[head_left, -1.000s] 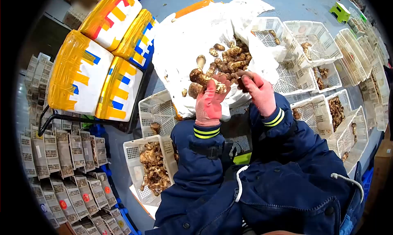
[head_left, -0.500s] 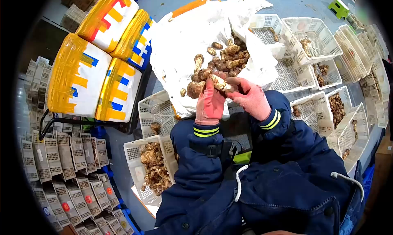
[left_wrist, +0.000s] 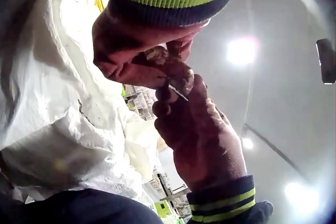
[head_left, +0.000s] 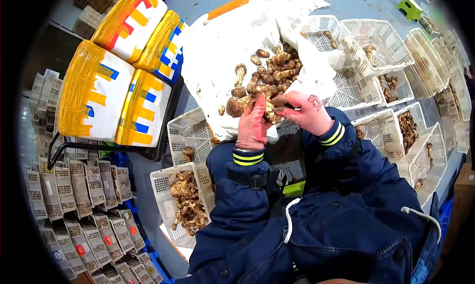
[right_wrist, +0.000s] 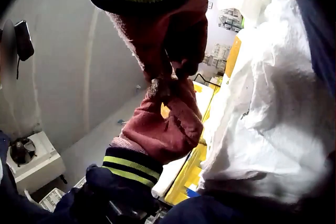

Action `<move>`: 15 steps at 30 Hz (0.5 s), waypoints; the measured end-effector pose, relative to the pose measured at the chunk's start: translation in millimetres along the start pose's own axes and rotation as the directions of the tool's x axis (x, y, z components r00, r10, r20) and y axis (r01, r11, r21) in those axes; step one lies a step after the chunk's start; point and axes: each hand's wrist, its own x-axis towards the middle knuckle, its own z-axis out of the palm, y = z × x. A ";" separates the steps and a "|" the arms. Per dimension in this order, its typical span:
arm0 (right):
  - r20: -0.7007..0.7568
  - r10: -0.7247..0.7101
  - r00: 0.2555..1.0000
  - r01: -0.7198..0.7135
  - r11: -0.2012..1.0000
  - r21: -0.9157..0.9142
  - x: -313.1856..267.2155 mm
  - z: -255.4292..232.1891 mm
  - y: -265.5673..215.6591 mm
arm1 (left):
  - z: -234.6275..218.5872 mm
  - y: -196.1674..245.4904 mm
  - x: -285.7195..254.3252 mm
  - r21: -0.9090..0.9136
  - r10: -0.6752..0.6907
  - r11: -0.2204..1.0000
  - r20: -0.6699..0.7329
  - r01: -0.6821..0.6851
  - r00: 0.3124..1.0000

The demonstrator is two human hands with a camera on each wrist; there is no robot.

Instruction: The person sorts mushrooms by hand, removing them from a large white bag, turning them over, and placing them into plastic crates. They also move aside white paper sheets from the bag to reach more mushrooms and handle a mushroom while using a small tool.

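My left hand (head_left: 253, 125), in a pink glove, holds a pale brown mushroom (head_left: 271, 113) over the near edge of a white plastic sheet (head_left: 213, 51). The gloved right hand (head_left: 309, 115) meets it from the right, its fingertips at the lower end of the mushroom. In the left wrist view a thin bright blade (left_wrist: 178, 92) sticks out from the right hand's fingers against the mushroom (left_wrist: 181, 76); its handle is hidden in the grip. Just beyond the hands lies a heap of brown mushrooms (head_left: 277, 69) on the sheet, with one large round mushroom cap (head_left: 237, 106) beside the left hand.
A white crate (head_left: 158, 185) with mushrooms stands by my left knee. More white crates (head_left: 381, 46) line the right side, several with mushrooms in them. Taped foam boxes (head_left: 106, 91) are stacked at the left, above rows of crates (head_left: 64, 185). A green stool (head_left: 409, 9) stands far right.
The right hand has come left to the mushroom in the left hand, from which it was apart a second ago. The mushroom has turned, and its end now points down toward me.
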 end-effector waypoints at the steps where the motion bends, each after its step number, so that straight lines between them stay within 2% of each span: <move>1: -0.001 0.001 1.000 -0.001 1.000 0.002 -0.5 0.2 1.1 | 2.9 0.2 -2.1 0.055 0.009 0.998 -0.040 -0.007 0.999; 4: -0.017 -0.055 0.998 0.053 0.993 -0.101 -1.4 -0.4 -0.6 | 14.9 5.4 -9.2 0.039 0.016 0.999 -0.089 -0.013 0.996; 6: -0.035 -0.043 0.998 0.039 0.993 -0.116 -2.2 1.1 0.3 | 11.5 1.2 -4.8 0.031 -0.009 0.999 -0.104 0.012 0.995; 9: -0.040 -0.020 0.999 0.014 0.989 -0.145 -3.7 1.7 0.6 | 5.0 -4.4 0.6 0.011 -0.061 0.998 -0.053 0.061 0.997; 11: -0.026 -0.007 1.000 0.003 0.987 -0.159 -4.4 3.0 1.4 | 6.9 -7.3 -1.0 -0.030 -0.058 0.998 -0.111 0.055 0.992; 13: -0.021 0.102 0.995 -0.103 0.989 -0.104 -5.0 4.7 3.9 | 6.6 -6.6 -2.0 -0.042 -0.075 0.997 -0.087 0.071 0.993; 14: -0.022 0.103 0.994 -0.104 0.989 -0.104 -4.0 2.7 0.3 | 7.4 -6.2 -2.2 -0.052 -0.091 0.995 -0.059 0.088 0.994; 15: 0.025 0.201 0.979 -0.199 0.978 -0.065 -1.9 -0.9 -6.3 | 7.9 -5.6 -2.7 -0.052 -0.092 0.995 -0.058 0.089 0.994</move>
